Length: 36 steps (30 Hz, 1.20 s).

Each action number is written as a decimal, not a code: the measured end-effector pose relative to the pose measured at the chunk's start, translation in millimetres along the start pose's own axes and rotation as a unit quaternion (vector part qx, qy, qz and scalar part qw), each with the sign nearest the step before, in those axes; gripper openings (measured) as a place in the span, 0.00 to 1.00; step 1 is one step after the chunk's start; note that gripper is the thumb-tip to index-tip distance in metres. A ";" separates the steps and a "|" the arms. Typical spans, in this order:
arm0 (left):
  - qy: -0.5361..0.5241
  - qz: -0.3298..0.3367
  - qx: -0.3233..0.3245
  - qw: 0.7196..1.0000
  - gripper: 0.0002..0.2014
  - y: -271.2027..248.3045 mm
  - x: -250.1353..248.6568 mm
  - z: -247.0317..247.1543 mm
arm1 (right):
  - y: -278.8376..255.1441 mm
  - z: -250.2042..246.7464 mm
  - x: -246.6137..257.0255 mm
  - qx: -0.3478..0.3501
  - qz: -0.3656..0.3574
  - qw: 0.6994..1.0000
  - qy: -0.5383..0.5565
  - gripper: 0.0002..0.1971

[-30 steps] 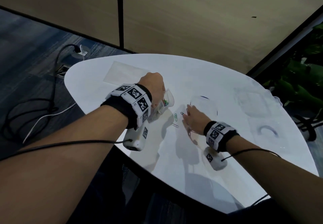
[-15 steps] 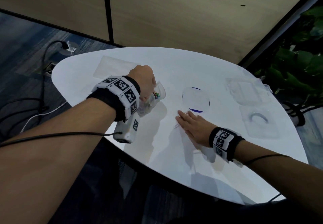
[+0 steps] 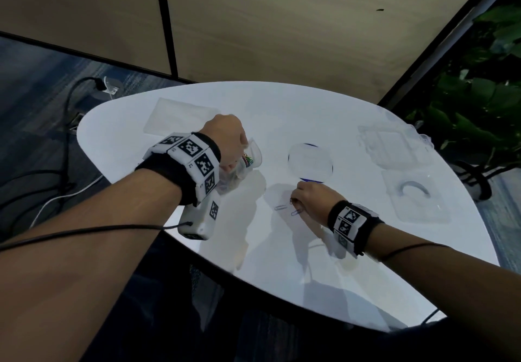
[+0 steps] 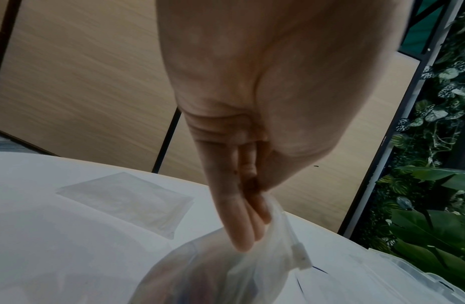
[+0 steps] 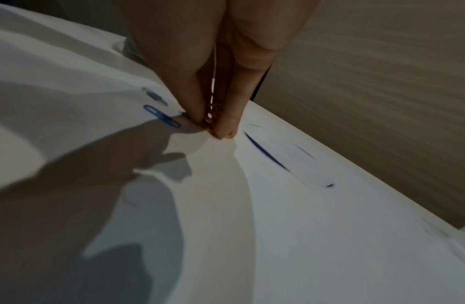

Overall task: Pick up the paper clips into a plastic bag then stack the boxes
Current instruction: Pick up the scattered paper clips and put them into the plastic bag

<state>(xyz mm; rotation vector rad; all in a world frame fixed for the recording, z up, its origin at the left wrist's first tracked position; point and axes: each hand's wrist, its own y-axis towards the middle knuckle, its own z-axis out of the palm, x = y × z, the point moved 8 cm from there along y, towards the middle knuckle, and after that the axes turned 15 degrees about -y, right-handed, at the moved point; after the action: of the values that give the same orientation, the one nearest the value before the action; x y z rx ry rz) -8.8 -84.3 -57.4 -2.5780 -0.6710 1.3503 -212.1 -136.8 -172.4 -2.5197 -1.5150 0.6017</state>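
My left hand (image 3: 228, 141) pinches the rim of a clear zip bag (image 3: 249, 160) holding several coloured paper clips, raised a little above the white table (image 3: 282, 263). In the left wrist view the fingers (image 4: 239, 216) and thumb clamp the bag's mouth (image 4: 275, 242). My right hand (image 3: 308, 196) is down on the table, fingertips bunched and pinching paper clips (image 5: 212, 121). Beside it lie a blue clip (image 3: 295, 212) (image 5: 161, 116) and a pale clip (image 3: 280, 208) (image 5: 154, 96). Two clear plastic boxes sit at the right (image 3: 394, 147) (image 3: 417, 195).
A round clear lid with a blue rim (image 3: 310, 161) lies just beyond my right hand. A flat empty plastic bag (image 3: 180, 119) rests at the far left of the table. Cables trail on the floor at left (image 3: 56, 186); green plants stand at right (image 3: 485, 93).
My right hand, flat on the table half a second ago, has drawn its fingers together over the clips. The left hand stays holding the bag.
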 end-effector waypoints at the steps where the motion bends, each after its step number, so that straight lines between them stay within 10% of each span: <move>1: 0.000 -0.001 0.001 1.000 0.14 0.5 1.2 0.0 | 5.3 -1.7 -2.2 0.014 0.013 1.000 -0.003 0.09; 9: 0.000 0.003 0.007 1.000 0.13 -0.5 1.8 -0.3 | 22.7 -15.0 -61.8 0.029 0.252 0.932 0.260 0.07; 14: -0.008 0.008 0.008 1.000 0.14 -2.7 1.3 -1.6 | 31.1 -66.2 -49.4 -0.063 0.242 0.688 0.681 0.10; 17: -0.017 0.002 0.012 1.000 0.13 -2.6 2.6 -0.1 | 38.7 -98.8 -20.9 -0.074 0.174 0.634 0.749 0.10; 23: -0.051 0.000 -0.002 0.999 0.11 -5.1 4.2 -6.3 | 50.2 -114.6 11.0 -0.073 0.117 0.763 0.631 0.07; 29: -0.065 -0.003 -0.007 0.998 0.12 -5.7 8.1 -12.0 | 37.4 -105.4 -25.2 -0.097 0.167 0.782 0.593 0.08; 33: -0.066 -0.006 -0.006 0.998 0.12 -5.9 10.7 -13.5 | 8.6 -44.6 -38.9 0.027 0.204 0.944 0.258 0.17; 36: -0.073 -0.006 -0.001 0.997 0.12 -8.5 10.5 -13.8 | -11.9 -7.9 -11.9 0.090 0.136 0.964 0.212 0.22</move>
<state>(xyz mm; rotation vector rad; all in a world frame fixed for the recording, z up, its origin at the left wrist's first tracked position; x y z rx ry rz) 4.9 -71.1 -54.2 -2.4925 -0.7086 1.5454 -223.5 -140.8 -158.2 -2.5176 -0.9361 0.1934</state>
